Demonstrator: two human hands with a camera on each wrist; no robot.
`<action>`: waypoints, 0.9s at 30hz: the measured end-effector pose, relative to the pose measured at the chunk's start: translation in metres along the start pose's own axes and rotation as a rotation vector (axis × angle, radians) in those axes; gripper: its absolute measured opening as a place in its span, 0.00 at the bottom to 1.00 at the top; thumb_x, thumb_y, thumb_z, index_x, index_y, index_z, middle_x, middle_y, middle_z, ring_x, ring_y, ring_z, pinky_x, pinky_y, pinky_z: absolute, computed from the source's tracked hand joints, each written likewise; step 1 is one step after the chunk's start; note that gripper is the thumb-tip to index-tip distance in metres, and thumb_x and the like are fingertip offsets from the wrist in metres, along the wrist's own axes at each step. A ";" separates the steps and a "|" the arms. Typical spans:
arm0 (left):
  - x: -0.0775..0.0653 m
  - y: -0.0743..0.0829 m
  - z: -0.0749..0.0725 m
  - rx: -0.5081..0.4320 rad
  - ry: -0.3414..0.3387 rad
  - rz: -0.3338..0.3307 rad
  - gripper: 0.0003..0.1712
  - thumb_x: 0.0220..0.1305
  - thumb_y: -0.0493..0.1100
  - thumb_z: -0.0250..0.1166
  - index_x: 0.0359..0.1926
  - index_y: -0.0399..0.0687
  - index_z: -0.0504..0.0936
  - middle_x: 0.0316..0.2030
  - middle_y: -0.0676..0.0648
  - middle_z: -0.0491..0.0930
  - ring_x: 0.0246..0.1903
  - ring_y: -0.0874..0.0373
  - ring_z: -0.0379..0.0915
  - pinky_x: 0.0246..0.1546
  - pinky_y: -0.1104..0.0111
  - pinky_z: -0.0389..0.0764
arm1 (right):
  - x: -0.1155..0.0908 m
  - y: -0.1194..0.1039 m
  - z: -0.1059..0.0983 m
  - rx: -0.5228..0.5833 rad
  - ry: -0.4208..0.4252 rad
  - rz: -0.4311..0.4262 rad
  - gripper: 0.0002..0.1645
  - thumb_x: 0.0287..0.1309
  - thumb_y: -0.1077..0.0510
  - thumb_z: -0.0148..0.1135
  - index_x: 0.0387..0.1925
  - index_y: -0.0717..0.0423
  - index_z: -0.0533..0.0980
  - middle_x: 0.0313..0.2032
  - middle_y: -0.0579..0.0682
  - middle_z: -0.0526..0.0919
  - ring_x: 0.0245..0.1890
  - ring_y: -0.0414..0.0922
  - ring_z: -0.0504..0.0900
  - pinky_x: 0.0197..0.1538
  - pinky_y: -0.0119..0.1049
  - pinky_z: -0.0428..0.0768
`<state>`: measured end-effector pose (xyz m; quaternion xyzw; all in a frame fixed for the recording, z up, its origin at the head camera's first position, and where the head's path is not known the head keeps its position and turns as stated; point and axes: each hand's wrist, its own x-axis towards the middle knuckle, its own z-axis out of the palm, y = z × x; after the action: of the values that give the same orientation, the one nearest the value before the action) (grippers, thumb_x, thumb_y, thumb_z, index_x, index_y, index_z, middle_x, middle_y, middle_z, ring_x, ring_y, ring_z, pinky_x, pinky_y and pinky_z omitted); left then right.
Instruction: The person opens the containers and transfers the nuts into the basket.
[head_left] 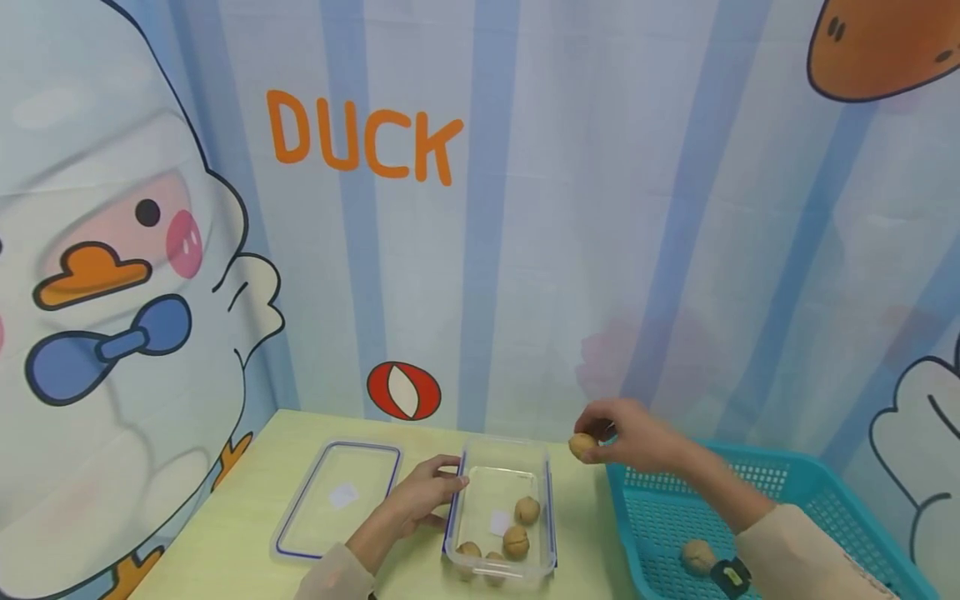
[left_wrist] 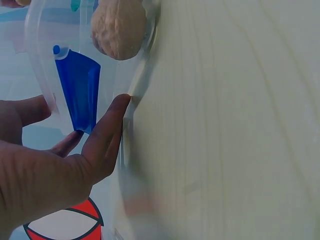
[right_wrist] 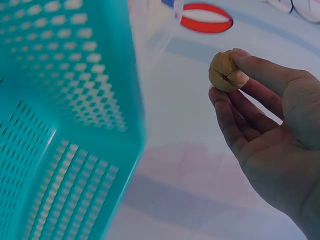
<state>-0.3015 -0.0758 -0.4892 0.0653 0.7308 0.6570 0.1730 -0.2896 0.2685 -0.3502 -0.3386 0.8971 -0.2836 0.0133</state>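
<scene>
Striped curtain (head_left: 570,208) backed the bench (head_left: 588,533). Lower right of centre, the right grip (head_left: 633,433) pinched a tan, dark-seamed walnut (head_left: 581,446); the right forearm (head_left: 723,492) partly hid the teal basket (head_left: 795,463). Left grip (head_left: 418,496), fingers extended, touched the clear box (head_left: 487,496) holding other walnuts (head_left: 516,543).

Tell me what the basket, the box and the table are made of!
The basket looks like slightly shiny plastic: even turquoise with rows of neat holes. The box seems glossy plastic, maybe glass: its clear walls let the nuts show. The table looks like smooth wood, or a wood-look cover: wavy grain lines run along it.
</scene>
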 end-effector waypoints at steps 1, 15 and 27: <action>0.000 0.000 0.000 0.000 0.000 -0.001 0.36 0.77 0.44 0.63 0.77 0.34 0.63 0.63 0.33 0.75 0.63 0.32 0.76 0.41 0.50 0.87 | -0.004 0.004 -0.002 -0.011 0.014 0.005 0.12 0.65 0.58 0.75 0.48 0.54 0.84 0.42 0.44 0.85 0.42 0.41 0.84 0.47 0.38 0.84; 0.001 0.000 -0.001 -0.007 0.001 -0.003 0.36 0.77 0.44 0.63 0.77 0.34 0.62 0.63 0.33 0.74 0.63 0.32 0.75 0.41 0.50 0.88 | -0.045 0.060 -0.004 0.012 0.049 0.145 0.16 0.64 0.54 0.76 0.47 0.59 0.83 0.41 0.46 0.86 0.41 0.41 0.84 0.43 0.35 0.85; -0.002 0.000 0.000 -0.005 -0.002 0.006 0.36 0.77 0.44 0.63 0.77 0.33 0.62 0.64 0.31 0.74 0.64 0.29 0.73 0.44 0.46 0.87 | -0.049 0.080 0.000 -0.001 0.076 0.273 0.17 0.62 0.56 0.78 0.48 0.59 0.83 0.41 0.46 0.86 0.43 0.44 0.84 0.42 0.38 0.84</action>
<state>-0.3001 -0.0761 -0.4886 0.0678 0.7287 0.6594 0.1721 -0.2999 0.3474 -0.3994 -0.2022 0.9348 -0.2914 0.0176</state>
